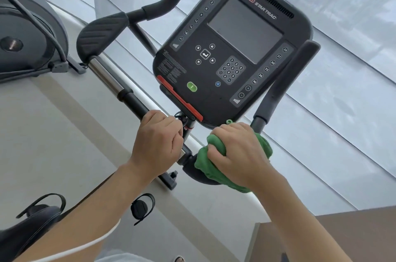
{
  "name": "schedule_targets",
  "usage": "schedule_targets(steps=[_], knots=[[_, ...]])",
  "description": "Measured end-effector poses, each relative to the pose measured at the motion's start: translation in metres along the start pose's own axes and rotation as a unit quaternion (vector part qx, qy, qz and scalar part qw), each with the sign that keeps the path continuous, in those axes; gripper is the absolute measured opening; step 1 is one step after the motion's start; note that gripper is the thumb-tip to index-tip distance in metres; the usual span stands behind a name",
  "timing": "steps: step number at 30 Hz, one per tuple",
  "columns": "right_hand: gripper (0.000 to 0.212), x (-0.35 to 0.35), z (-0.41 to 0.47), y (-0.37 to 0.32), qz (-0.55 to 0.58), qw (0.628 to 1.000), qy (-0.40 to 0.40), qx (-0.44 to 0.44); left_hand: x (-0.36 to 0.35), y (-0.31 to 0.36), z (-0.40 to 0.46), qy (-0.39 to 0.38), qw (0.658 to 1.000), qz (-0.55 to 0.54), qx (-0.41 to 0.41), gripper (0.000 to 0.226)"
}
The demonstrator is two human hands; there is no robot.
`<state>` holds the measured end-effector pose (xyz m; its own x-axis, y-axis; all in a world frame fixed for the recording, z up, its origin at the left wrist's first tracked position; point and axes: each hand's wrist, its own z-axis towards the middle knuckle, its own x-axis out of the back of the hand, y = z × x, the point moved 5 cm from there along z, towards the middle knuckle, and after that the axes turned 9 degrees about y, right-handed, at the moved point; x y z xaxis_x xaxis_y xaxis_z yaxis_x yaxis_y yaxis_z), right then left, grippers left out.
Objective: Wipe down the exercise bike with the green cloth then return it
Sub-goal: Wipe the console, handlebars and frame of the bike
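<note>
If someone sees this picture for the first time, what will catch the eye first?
The dark console of the exercise bike fills the upper middle, with a green button and a red strip near its lower edge. Just below it, the right hand grips a green cloth on the handlebar, and the left hand grips the bar beside it.

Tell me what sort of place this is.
Probably a gym or fitness room: a black Star Trac exercise-bike console with numbered level buttons, padded black handlebars, and a second grey exercise machine beside it.
</note>
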<state>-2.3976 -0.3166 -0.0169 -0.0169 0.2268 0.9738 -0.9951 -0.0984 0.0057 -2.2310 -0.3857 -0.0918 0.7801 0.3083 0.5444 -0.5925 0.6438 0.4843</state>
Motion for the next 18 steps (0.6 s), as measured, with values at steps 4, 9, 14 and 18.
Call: schedule_targets(steps=[4, 9, 14, 18], knots=[[0.043, -0.013, 0.036, 0.003, -0.013, 0.993, -0.116, -0.035, 0.002, 0.000, 0.001, -0.011, 1.000, 0.001, 0.001, 0.020], [0.046, -0.033, 0.063, -0.002, -0.017, 0.939, -0.319, -0.126, 0.003, 0.002, 0.004, -0.037, 0.999, 0.021, 0.021, 0.024], [0.046, -0.029, 0.054, -0.010, -0.067, 0.967, -0.228, -0.088, 0.004, 0.002, 0.003, -0.050, 0.998, 0.028, 0.022, 0.028], [0.045, -0.021, 0.020, -0.023, -0.055, 0.998, -0.010, -0.027, 0.003, 0.004, 0.003, -0.046, 0.998, 0.039, 0.023, 0.027]])
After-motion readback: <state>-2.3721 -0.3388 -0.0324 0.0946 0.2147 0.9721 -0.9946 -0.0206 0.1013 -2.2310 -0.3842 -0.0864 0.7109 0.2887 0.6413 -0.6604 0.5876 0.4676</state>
